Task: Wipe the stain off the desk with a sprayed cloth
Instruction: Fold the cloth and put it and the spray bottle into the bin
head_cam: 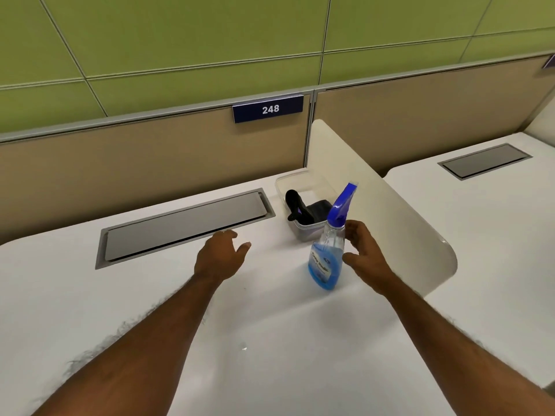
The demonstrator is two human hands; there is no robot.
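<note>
A clear spray bottle with blue liquid and a blue trigger head stands upright on the white desk. My right hand is just to its right, fingers spread and curved toward it, not closed on it. My left hand hovers open over the desk, left of the bottle, near the grey cable hatch. A clear plastic tub behind the bottle holds dark cloths. A small wet-looking spot lies on the desk between my forearms.
A cream divider panel rises along the desk's right side, close behind my right hand. A tan partition with a blue "248" sign closes the back. Another white desk with its own hatch lies to the right.
</note>
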